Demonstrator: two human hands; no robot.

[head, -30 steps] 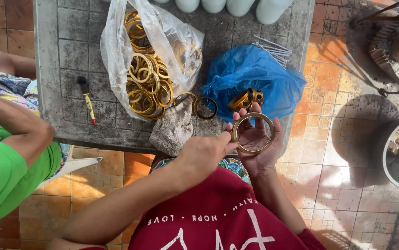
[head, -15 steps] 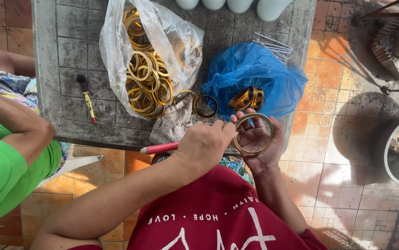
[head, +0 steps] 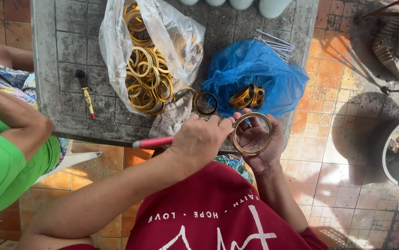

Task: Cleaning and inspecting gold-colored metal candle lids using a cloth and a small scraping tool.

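Sitting at the near edge of a grey tiled table (head: 65, 46), the person is cradling a gold ring (head: 252, 133) in the right hand (head: 259, 143), fingers curled up around its rim so it stands clamped in the palm. The left hand (head: 199, 141) is pressing against the ring at its nine o'clock side, closed around a red-handled tool (head: 153, 142) whose handle is sticking out toward nine o'clock; the two hands are meeting at the ring. At twelve o'clock from the hands, a blue plastic bag (head: 255, 74) is holding a few gold bands (head: 247, 96). At eleven o'clock, a clear plastic bag (head: 162, 37) is bulging with many gold rings (head: 146, 81). Another person's arm in a green sleeve (head: 5, 171) is resting at nine o'clock.
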